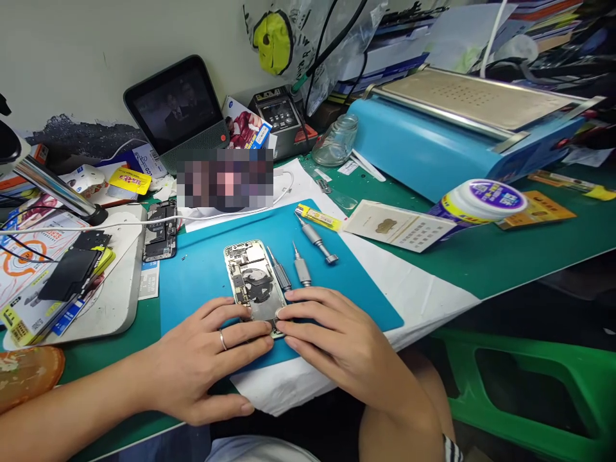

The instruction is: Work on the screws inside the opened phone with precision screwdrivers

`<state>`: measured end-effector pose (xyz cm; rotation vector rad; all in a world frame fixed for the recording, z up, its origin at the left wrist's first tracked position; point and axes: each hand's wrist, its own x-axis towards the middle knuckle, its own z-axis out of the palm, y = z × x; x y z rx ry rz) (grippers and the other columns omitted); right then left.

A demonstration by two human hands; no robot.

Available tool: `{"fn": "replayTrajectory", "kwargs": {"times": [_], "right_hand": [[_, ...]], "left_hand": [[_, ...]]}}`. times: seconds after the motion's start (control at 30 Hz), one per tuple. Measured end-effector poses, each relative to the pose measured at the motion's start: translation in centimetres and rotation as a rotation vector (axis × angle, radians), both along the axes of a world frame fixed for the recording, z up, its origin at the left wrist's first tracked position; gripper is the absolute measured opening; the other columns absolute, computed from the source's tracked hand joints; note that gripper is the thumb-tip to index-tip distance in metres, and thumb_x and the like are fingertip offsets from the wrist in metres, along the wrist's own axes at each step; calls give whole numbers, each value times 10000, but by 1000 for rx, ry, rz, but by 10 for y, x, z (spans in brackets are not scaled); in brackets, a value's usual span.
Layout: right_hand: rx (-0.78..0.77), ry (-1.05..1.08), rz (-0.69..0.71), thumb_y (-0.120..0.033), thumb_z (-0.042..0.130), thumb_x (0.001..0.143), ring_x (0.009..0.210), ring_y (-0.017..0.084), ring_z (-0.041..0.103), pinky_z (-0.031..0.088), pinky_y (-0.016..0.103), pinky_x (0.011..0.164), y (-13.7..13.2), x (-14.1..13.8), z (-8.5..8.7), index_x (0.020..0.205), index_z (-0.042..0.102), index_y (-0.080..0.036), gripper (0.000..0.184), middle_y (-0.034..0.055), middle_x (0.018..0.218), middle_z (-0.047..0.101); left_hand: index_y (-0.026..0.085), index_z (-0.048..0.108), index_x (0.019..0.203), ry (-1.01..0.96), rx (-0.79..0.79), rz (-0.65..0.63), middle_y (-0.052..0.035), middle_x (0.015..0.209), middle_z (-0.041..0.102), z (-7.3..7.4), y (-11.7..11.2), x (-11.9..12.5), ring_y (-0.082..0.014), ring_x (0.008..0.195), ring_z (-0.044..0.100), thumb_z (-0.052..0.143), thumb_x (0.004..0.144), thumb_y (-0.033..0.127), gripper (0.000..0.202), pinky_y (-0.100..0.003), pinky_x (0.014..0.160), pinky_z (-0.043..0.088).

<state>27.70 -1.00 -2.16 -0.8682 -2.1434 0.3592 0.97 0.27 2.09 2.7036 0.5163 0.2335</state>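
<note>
"Cluttered green tabletop (524, 260), with a dark-framed smart display (176, 106) at the back and a bulky blue machine topped by a flat metal plate (423, 151) at the far right. Where does the work lie?"

"On the flat turquoise-blue mat (356, 289), toward its front edge. One slim rectangular phone body with a pale metal rim (257, 279) lies there, its inside facing up."

"How far along does it look?"

"Opening the phone appears to be done: no screen covers it, and the parts within lie bare. Judging by that, the work is somewhere in the middle. What remains inside can't be told; the parts are too small to read."

"And the tools?"

"Three slender grey metal screwdrivers (301, 268) lie on the mat, to the right of the phone. The nearest one ends close by the right hand (337, 333); whether they touch is unclear."

"So what are the hands doing?"

"The phone lies just ahead of both, its lower end between them. The left hand (202, 346) is loose, thumb apart, its fingertips over the lower left edge and bottom end. The right hand has bent fingers gathered at the lower right corner; whether they pinch something small can't be told."
</note>
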Motion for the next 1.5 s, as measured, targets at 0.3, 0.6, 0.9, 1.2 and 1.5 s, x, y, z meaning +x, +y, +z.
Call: {"fn": "replayTrajectory", "kwargs": {"times": [0.3, 0.6, 0.9, 1.2, 1.5], "right_hand": [[-6, 2, -7, -156, 639, 984, 1094, 238, 706, 616, 424, 905, -1, -1, -1, 1007, 756, -206, 130, 48, 1019, 798], [-8, -1, -7, -155, 620, 988, 1090, 245, 714, 623, 437, 883, 0, -1, 0, 1008, 757, -219, 152, 55, 1010, 798], [-2, -7, 1, -145, 626, 993, 1097, 244, 703, 613, 434, 887, -1, -1, -1, 1014, 740, -208, 133, 50, 1023, 793], [3, -2, 4, -141, 637, 986, 1113, 240, 685, 601, 423, 916, 0, 0, -3, 1029, 736, -197, 121, 47, 1032, 786], [-7, -16, 10, -140, 644, 982, 1132, 238, 668, 592, 414, 929, 0, 0, -3, 1040, 735, -196, 122, 45, 1044, 779]], "left_hand": [[153, 481, 1485, 59, 86, 27, -125, 1520, 573, 2, -4, -1, -300, 1148, 573, 559, 1016, 534, 609, -436, 919, 418], [102, 528, 1436, 60, 201, 22, -154, 1506, 583, 2, -10, 0, -229, 894, 577, 567, 1012, 577, 638, -396, 731, 422], [92, 538, 1404, 55, 157, 16, -177, 1504, 579, -2, -9, 1, -207, 780, 650, 460, 1072, 534, 559, -380, 635, 444], [127, 502, 1433, 48, 121, 29, -159, 1496, 589, -1, -6, 1, -216, 854, 713, 319, 1122, 493, 514, -370, 642, 476], [138, 457, 1476, 88, 92, 26, -160, 1510, 567, -1, -6, 1, -224, 876, 700, 378, 1109, 483, 510, -372, 673, 470]]}}
